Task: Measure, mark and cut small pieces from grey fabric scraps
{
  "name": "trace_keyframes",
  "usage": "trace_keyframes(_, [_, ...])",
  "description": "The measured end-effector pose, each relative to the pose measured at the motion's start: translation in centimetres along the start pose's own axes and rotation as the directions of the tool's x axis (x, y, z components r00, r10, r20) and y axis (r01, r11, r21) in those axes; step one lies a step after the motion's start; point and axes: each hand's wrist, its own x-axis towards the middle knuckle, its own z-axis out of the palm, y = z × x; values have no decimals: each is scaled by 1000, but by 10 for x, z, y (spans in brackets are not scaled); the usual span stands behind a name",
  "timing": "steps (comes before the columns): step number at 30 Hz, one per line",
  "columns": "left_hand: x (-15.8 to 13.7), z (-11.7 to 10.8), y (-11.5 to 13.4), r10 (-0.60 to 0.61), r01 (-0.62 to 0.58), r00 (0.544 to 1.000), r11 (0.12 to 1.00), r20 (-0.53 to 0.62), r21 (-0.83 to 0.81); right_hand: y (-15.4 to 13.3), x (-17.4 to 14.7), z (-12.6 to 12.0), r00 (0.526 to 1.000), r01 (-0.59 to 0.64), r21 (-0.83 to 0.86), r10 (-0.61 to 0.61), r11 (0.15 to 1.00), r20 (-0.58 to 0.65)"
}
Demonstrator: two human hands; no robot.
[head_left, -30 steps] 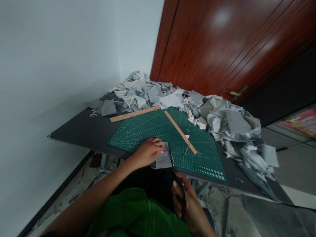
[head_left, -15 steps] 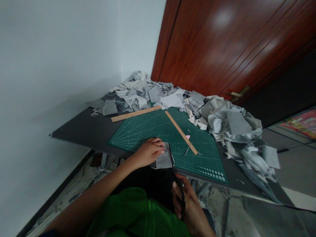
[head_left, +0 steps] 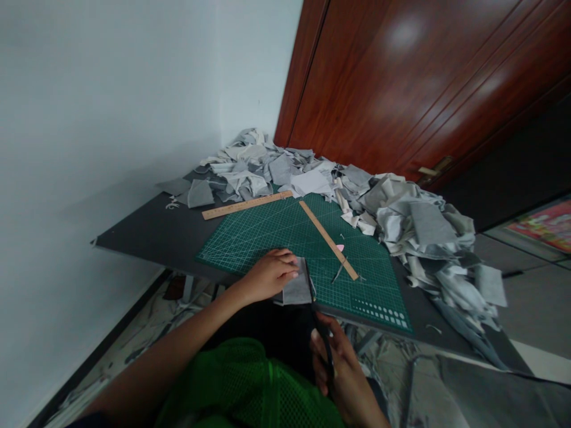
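Note:
A small grey piece of fabric point(head_left: 296, 291) lies at the near edge of the green cutting mat point(head_left: 259, 229). Flat on its upper left part rests my left hand point(head_left: 273, 274), fingers stretched out and pressing it down. My right hand point(head_left: 335, 362) is closed around the handles of dark scissors point(head_left: 322, 333), below the table edge. Their blades point away from me along the fabric's right side, where a narrow strip stands off the edge. How far apart the blades are is hard to make out.
Two wooden rulers point(head_left: 329, 241) point(head_left: 247, 205) lie on and beside the mat, with a pink piece point(head_left: 340, 248) and thread scraps near one. Heaped grey fabric pieces point(head_left: 423, 226) line the back and right of the dark table point(head_left: 147, 229). A wall and a wooden door point(head_left: 401, 77) stand behind.
Almost nothing differs. The scissors have shifted very slightly along the fabric's right edge, and the whole view has moved a touch. My left hand stays in place on the fabric.

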Motion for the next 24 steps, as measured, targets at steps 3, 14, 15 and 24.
trace_keyframes(3, [0, 0, 0, 10, -10, 1000, 1000, -3, -11, -1, -1, 1, 1000, 1, 6, -1, 1000, 1])
trace_keyframes(14, [1, -1, 2, 14, -14, 1000, 1000, -24, -26, -3, -3, 2, 1000, -17, -3, 17, 1000, -12])
trace_keyframes(15, [1, -1, 2, 13, -14, 1000, 999, -25, -29, -4, -3, 2, 1000, -15, -5, 15, 1000, -8])
trace_keyframes(24, [0, 3, -2, 10, -11, 1000, 1000, -14, -8, -6, -4, 3, 1000, -16, -1, 16, 1000, -9])
